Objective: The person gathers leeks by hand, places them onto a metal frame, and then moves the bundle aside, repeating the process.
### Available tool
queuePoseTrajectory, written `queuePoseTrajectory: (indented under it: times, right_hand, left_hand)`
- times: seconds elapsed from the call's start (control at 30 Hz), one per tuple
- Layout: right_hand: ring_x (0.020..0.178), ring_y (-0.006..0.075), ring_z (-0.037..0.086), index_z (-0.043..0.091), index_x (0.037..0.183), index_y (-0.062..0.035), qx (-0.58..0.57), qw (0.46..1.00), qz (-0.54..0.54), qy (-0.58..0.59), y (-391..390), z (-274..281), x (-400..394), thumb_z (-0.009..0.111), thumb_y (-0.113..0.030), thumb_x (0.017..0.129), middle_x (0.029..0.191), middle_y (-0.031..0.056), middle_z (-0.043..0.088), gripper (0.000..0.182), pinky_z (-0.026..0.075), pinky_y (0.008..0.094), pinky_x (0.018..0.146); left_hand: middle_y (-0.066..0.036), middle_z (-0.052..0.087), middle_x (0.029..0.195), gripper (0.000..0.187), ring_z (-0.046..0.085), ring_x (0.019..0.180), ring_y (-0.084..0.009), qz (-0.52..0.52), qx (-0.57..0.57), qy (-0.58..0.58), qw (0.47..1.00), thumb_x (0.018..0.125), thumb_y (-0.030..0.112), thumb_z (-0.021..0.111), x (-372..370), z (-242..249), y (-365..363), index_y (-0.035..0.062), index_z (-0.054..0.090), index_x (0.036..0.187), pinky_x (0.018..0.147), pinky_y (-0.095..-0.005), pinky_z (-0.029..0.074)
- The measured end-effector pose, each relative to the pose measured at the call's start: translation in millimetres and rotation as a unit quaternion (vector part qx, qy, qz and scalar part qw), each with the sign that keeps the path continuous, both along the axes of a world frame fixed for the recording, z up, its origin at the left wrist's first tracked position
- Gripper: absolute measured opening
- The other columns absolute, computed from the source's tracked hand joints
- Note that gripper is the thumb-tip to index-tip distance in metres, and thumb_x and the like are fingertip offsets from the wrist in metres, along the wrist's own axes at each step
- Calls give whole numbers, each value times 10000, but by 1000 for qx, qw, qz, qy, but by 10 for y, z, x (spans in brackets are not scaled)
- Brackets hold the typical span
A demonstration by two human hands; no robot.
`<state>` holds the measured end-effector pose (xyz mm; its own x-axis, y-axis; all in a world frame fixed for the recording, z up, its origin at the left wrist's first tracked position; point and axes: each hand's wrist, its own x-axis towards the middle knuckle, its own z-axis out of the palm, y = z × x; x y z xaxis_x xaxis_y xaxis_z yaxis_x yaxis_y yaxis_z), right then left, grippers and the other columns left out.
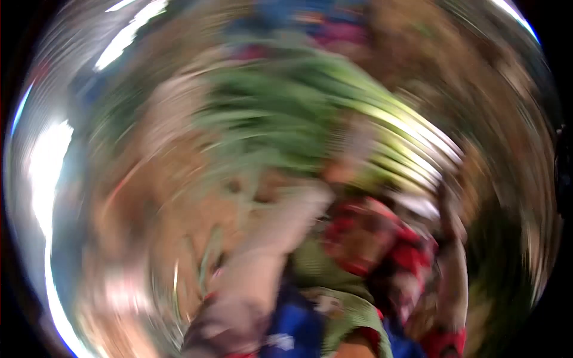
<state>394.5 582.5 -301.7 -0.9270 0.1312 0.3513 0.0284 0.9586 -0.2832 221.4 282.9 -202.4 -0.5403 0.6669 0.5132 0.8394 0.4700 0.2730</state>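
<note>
A big bunch of leeks (268, 107) stretches across the middle of the head view, green leaves to the left and pale stems to the right. My left forearm reaches up from the bottom, and my left hand (352, 146) is closed over the bunch where green turns to white. At the right, my right hand (449, 206) is against the white stem ends, its fingers smeared by motion. Just below the stems is a red checked cloth (364, 232), close to my green and blue clothing (325, 310).
Brown ground or matting (185, 209) lies beneath the leaves, with loose green leaf strips (209, 250) on it. Blue and purplish shapes (298, 24) blur at the top. Bright light (48, 179) comes in along the left edge.
</note>
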Motion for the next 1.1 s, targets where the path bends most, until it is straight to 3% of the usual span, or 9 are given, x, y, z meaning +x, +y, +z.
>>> queuePoseTrajectory:
  times: [0.3,0.47,0.5,0.53,0.57,0.67,0.87,1.0,1.1]
  right_hand:
    - [1117,313,551,529,1264,-53,-204,947,-168,185,81,127,1044,599,-88,869,1244,164,538,402,469,367,924]
    - [1095,361,538,584,1185,-61,-191,859,-471,62,676,-1146,2736,711,-137,726,1146,180,588,482,457,409,917]
    - [1059,353,551,586,1174,-57,-64,865,-497,-23,932,-1503,3222,674,-189,738,1108,181,596,464,458,401,906]
    - [1084,325,539,550,1206,-31,48,811,-514,-275,1015,-1513,3579,626,-204,760,1144,178,581,484,443,392,919]
    - [1109,307,524,532,1221,-21,36,758,-575,-306,1151,-1590,3945,616,-209,771,1175,176,561,495,438,392,922]
    - [1165,306,481,425,1309,-4,183,633,-692,-295,1218,-1475,4609,618,-221,795,1267,176,491,590,438,405,920]
    - [1155,384,474,279,1399,-50,33,533,-806,-255,1271,-989,4587,651,-248,789,1273,198,470,741,461,430,911]
    - [1087,391,524,312,1387,-49,37,454,-840,-295,1496,-1330,5320,659,-259,775,1268,229,460,734,486,448,872]
    - [1086,377,542,411,1323,-28,63,459,-803,-375,1295,-892,5017,606,-237,801,1233,234,493,596,486,437,887]
  left_hand:
    - [-125,566,1271,455,544,1134,-298,113,-308,184,926,998,381,338,-498,-216,180,66,566,1234,982,-400,399]
    - [-120,577,1239,427,534,1130,-288,93,-302,234,920,1004,339,346,-680,-360,54,51,530,1260,961,-393,401]
    - [-120,573,1245,422,532,1133,-289,90,-298,231,922,1006,329,343,-691,-386,50,51,529,1262,965,-396,398]
    - [-119,570,1251,417,530,1135,-291,87,-296,229,923,1007,319,340,-694,-379,29,51,527,1265,969,-398,396]
    - [-119,566,1256,412,529,1138,-293,84,-295,227,924,1009,310,337,-708,-395,12,51,526,1268,973,-400,393]
    - [-113,556,1276,401,519,1159,-289,62,-286,251,923,1009,288,337,-794,-426,-58,49,528,1269,986,-404,386]
    - [-161,561,1263,402,528,1160,-324,47,-277,199,939,1016,264,336,-832,-368,-75,14,524,1269,979,-410,407]
    - [-202,565,1243,389,530,1155,-357,35,-257,172,950,1012,243,356,-868,-365,-58,0,522,1267,975,-429,414]
    - [-210,555,1250,387,522,1159,-363,18,-254,159,954,1010,236,360,-975,-391,-170,-2,526,1266,975,-426,414]
